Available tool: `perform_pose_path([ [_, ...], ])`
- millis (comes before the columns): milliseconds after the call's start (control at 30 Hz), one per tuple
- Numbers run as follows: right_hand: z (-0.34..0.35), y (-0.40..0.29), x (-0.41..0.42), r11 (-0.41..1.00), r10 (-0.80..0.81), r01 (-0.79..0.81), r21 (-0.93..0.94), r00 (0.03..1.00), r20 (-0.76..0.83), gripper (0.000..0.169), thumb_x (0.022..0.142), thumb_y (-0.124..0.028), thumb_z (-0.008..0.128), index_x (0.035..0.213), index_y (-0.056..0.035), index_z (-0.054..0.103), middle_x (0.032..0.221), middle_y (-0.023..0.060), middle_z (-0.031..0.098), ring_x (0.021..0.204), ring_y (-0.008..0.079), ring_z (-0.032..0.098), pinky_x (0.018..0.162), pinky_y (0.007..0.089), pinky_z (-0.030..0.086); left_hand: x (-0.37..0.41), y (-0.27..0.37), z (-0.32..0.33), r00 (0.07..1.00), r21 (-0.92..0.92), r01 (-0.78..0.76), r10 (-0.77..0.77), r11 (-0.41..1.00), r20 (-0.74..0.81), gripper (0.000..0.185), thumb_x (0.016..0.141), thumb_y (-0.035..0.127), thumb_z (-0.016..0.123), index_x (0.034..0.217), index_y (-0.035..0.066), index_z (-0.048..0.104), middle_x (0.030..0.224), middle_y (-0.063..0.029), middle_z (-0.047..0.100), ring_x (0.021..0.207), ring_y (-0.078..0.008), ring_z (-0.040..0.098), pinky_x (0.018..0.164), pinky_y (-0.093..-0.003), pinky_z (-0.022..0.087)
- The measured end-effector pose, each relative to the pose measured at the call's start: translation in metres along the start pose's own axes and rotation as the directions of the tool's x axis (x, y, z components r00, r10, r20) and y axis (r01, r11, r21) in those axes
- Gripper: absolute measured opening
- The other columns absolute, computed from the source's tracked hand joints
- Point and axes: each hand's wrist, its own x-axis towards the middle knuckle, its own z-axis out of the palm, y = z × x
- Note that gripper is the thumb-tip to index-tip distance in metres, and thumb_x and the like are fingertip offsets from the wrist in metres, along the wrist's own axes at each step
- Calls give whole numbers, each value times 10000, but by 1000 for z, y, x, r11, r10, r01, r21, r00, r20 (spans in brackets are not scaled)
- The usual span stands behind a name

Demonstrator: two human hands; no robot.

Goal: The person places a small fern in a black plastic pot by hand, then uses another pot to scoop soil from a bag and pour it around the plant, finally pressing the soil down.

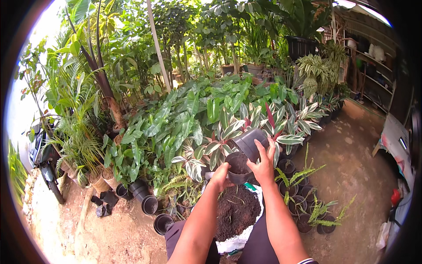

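My left hand (220, 178) grips the rim side of a black plastic pot (238, 177) with dark soil in it. Tilted above that pot is a second black plastic pot (251, 142), held by my right hand (264, 161) with its mouth towards the lower one. My right thumb reaches down to the lower pot's rim. Below both pots, between my knees, lies an opened white sack (258, 224) heaped with dark potting soil (239, 208). A few thin green stems rest on the soil.
Several empty black pots (150, 204) lie at the left, beside crumpled black plant bags (105, 202). Small potted ferns (298, 178) stand at the right. Variegated plants (230, 132) and broad-leaved green plants (184, 115) crowd the front. A motorcycle (44, 158) stands far left; shelves (376, 76) stand far right.
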Motion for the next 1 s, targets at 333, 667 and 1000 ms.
perform_pose_path([
  [333,8,2,1,996,-37,26,86,992,124,857,672,-48,851,1439,-207,502,1556,232,239,1458,464,269,1177,518,334,7,-18,5,978,68,-124,133,990,-159,400,956,353,416,1254,110,527,1036,-89,582,859,-244,611,706,-460,549],
  [667,24,-7,1,992,20,-17,123,1000,-17,866,638,-44,864,1419,-182,517,1513,254,276,1415,466,321,1153,516,351,-9,1,-33,922,364,-289,360,886,-144,485,982,402,419,1354,99,491,1274,-104,525,1091,-277,565,852,-522,544],
  [1000,48,-3,-5,968,191,-165,191,974,-125,722,715,-125,814,1379,-83,533,1372,225,392,1314,413,406,1119,475,360,-21,-38,-74,931,36,-127,131,991,-340,396,946,401,451,1217,119,517,1102,-89,494,950,-256,551,820,-563,517],
])
